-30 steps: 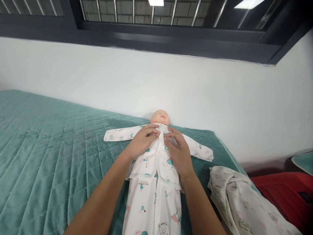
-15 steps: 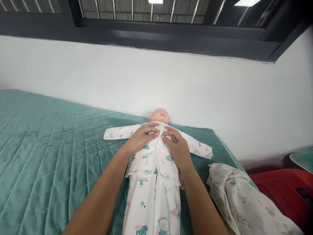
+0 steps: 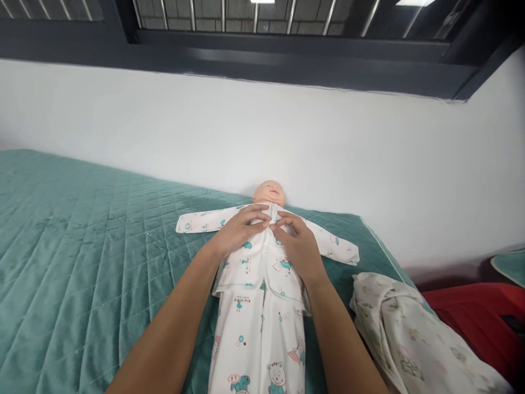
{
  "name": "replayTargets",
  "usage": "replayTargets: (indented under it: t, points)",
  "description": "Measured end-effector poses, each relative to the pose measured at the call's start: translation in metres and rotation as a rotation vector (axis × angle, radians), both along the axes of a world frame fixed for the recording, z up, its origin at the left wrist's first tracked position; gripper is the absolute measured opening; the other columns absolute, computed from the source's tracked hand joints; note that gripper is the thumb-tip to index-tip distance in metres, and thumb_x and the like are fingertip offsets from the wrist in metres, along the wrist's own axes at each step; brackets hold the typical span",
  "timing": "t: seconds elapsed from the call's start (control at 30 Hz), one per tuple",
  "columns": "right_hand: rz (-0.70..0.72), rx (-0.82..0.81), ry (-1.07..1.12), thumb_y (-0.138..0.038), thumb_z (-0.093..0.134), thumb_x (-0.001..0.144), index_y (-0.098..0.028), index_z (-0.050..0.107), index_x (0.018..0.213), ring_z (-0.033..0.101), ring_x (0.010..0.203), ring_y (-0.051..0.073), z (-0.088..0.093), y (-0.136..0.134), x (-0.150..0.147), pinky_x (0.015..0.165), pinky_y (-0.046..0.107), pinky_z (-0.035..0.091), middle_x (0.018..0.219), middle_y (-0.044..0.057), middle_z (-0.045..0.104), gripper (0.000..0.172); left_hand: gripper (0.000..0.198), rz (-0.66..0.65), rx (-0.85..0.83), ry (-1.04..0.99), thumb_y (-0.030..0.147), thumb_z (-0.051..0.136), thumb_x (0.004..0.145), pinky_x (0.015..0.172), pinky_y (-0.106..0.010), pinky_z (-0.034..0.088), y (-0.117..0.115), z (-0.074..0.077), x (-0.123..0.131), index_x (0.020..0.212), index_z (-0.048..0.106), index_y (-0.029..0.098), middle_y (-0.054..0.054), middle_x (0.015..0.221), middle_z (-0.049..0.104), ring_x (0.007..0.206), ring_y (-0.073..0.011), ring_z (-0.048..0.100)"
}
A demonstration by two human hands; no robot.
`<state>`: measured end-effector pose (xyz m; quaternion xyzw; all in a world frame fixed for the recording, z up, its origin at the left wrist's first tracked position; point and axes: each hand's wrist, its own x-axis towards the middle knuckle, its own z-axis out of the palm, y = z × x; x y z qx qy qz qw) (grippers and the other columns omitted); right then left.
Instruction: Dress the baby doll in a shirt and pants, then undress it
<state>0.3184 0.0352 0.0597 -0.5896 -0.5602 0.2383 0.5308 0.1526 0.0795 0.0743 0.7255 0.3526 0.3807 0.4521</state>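
Observation:
A baby doll (image 3: 269,192) lies on its back on a green quilted bedspread (image 3: 102,241), its head toward the wall. It wears a white printed jacket (image 3: 250,268) with sleeves spread to both sides, and matching white trousers (image 3: 241,342). My left hand (image 3: 241,231) and my right hand (image 3: 296,241) meet at the jacket's front opening on the chest. Thumb and fingers of each pinch the jacket's front edges near an upper button. The button between the fingertips is mostly hidden. Lower down, a pale button (image 3: 266,249) shows on the front.
A crumpled white patterned cloth (image 3: 402,328) lies at the bed's right edge. Beyond it is a red plastic object (image 3: 471,312). Behind the doll rises a white wall (image 3: 205,131), with a dark window frame (image 3: 287,63) and metal bars above.
Both hands stay at the chest, with the fingertips drawn slightly closer together on the jacket's front. The whole view has shifted a little; the doll lies as before.

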Motion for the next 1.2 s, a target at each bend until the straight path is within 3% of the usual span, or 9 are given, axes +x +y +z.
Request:
replayTargets:
  t: [0.23,0.47,0.63,0.8,1.0,1.1,1.2]
  points:
    - [-0.019,0.002,-0.023,-0.032,0.066,0.078,-0.024,0.063,0.076,0.055,0.122,0.025,0.002,-0.001,-0.003,0.109,0.045,0.033,0.125,0.005,0.064,0.009,0.016,-0.03,0.033,-0.01,0.037,0.061,0.088,0.108,-0.035,0.042,0.005,-0.009,-0.001,0.095,0.072,0.027,-0.001,0.145,0.051,0.133,-0.0226,0.047]
    - [0.002,0.027,-0.028,-0.035,0.063,0.081,-0.024,0.063,0.079,0.052,0.124,0.026,-0.001,-0.002,-0.002,0.111,0.047,0.03,0.127,0.005,0.062,0.011,0.002,0.169,0.281,0.118,0.025,0.062,0.084,0.108,-0.037,0.041,-0.002,-0.008,0.016,0.084,0.064,0.025,0.001,0.13,0.062,0.127,-0.0215,0.051]
    - [0.03,0.068,0.092,-0.029,0.059,0.084,-0.025,0.063,0.093,0.055,0.122,0.024,-0.007,0.0,0.001,0.109,0.045,0.035,0.125,0.004,0.063,0.011,0.011,0.252,0.465,0.264,0.017,0.058,0.082,0.102,-0.04,0.044,-0.009,-0.006,0.025,0.087,0.063,0.024,-0.002,0.131,0.061,0.12,-0.0231,0.055]
    - [0.109,0.171,-0.005,-0.024,0.055,0.087,-0.028,0.062,0.116,0.051,0.126,0.021,-0.005,-0.002,0.002,0.11,0.041,0.036,0.129,0.004,0.059,0.031,0.018,0.138,0.444,0.202,0.027,0.053,0.091,0.108,-0.038,0.04,-0.008,-0.006,0.023,0.099,0.07,0.028,0.001,0.133,0.06,0.124,-0.021,0.053]
    - [0.045,0.139,0.007,-0.023,0.057,0.083,-0.025,0.068,0.093,0.051,0.125,0.022,-0.004,-0.003,0.005,0.111,0.042,0.035,0.129,0.004,0.058,0.016,0.022,0.019,0.287,0.083,0.032,0.049,0.095,0.112,-0.037,0.036,-0.007,0.003,0.009,0.093,0.069,0.023,-0.003,0.133,0.06,0.13,-0.0199,0.05]
    - [-0.017,0.151,0.107,-0.024,0.057,0.082,-0.024,0.067,0.09,0.055,0.12,0.023,-0.002,-0.005,0.006,0.102,0.04,0.043,0.126,0.004,0.059,0.013,0.021,-0.091,0.214,0.149,0.036,0.053,0.093,0.113,-0.038,0.036,-0.009,0.01,-0.004,0.086,0.069,0.023,-0.003,0.142,0.054,0.134,-0.0215,0.046]
    - [-0.054,0.175,0.145,-0.022,0.055,0.082,-0.024,0.067,0.091,0.056,0.119,0.022,0.001,-0.008,0.005,0.097,0.037,0.046,0.126,0.004,0.06,0.015,0.021,-0.248,0.224,0.247,0.04,0.056,0.091,0.117,-0.04,0.031,-0.009,0.013,-0.015,0.092,0.072,0.026,0.0,0.152,0.043,0.143,-0.0229,0.034]
